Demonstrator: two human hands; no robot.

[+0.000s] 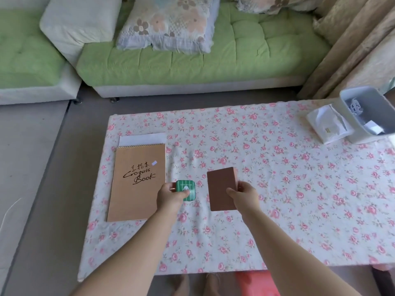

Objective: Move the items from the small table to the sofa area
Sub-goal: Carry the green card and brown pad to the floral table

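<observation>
My left hand point(170, 195) grips a small green striped tin point(185, 189) near the middle of the small table point(277, 189), which wears a floral cloth. My right hand point(243, 194) holds a brown rectangular book point(221, 188) by its right edge, just right of the tin. A tan spiral "Croquis Book" sketchpad point(136, 182) lies flat at the table's left, with a white sheet point(142, 139) showing beyond its top edge. The green sofa point(192, 60) stretches behind the table.
A grey bin point(369, 116) with papers and a white tissue pack point(327, 124) sit at the table's far right corner. Floral pillows point(168, 24) lie on the sofa. A beige curtain point(352, 43) hangs at right. My feet and something pink point(256, 283) are below the table's near edge.
</observation>
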